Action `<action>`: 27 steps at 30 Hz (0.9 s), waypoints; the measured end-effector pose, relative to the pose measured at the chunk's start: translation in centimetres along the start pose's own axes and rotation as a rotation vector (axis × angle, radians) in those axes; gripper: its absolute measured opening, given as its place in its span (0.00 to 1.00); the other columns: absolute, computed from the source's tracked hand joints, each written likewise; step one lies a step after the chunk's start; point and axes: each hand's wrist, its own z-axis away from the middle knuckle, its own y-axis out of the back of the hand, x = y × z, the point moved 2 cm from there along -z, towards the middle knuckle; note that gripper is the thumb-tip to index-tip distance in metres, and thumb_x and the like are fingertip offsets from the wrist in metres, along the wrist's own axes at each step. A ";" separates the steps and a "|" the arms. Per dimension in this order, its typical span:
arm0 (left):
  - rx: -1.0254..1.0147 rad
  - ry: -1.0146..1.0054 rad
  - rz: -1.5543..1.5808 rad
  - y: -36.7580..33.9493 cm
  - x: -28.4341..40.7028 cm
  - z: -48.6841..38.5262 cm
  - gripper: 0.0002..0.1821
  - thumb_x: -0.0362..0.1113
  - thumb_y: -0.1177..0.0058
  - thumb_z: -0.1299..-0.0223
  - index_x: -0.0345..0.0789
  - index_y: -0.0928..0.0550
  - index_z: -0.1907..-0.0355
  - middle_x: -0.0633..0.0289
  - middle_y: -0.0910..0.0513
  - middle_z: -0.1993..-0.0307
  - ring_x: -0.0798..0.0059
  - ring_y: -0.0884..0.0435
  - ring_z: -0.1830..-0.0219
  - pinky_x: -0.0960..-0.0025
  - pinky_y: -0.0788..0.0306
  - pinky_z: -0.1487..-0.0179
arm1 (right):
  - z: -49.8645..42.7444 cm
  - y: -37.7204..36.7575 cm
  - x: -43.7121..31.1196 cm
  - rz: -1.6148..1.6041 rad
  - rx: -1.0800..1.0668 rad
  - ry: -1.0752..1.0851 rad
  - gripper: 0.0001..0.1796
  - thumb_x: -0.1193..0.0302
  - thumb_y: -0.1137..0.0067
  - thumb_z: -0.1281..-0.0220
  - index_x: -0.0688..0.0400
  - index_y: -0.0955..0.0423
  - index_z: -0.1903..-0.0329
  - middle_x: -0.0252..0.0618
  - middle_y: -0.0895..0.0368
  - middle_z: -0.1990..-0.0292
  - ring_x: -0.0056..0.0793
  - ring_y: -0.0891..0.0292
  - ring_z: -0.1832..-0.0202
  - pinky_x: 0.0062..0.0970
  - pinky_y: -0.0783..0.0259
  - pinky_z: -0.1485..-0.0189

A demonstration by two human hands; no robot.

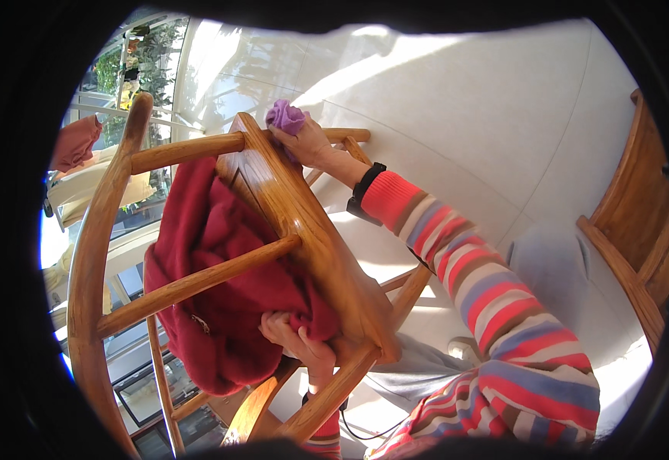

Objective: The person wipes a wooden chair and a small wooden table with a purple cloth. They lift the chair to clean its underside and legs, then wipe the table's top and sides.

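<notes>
A wooden chair [305, 213] with round armrest and spindles stands tilted in the view. A dark red cloth [219, 230] lies bunched on it, behind a spindle. My left hand [297, 339], low in the picture, grips a fold of this red cloth near the chair's lower corner. My right hand [305, 141] holds a crumpled purple cloth [286, 117] against the far end of the wide wooden board; the fingertips are partly hidden by the cloth.
Another piece of wooden furniture [627, 195] stands at the right edge. Pale floor tiles [455, 103] carry bright sunlight. To the left are a glazed window frame [179, 75], hanging cloths [78, 144] and plants outside. A dark cable [369, 436] hangs near my left wrist.
</notes>
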 end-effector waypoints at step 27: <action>-0.013 -0.003 0.033 0.0 -0.3 0.2 0.23 0.51 0.65 0.27 0.30 0.29 0.54 0.45 0.28 0.51 0.41 0.36 0.41 0.39 0.50 0.35 | 10.3 3.9 11.2 -0.148 -0.203 -0.937 0.21 0.55 0.42 0.35 0.60 0.19 0.54 0.51 0.13 0.62 0.41 0.15 0.59 0.35 0.22 0.51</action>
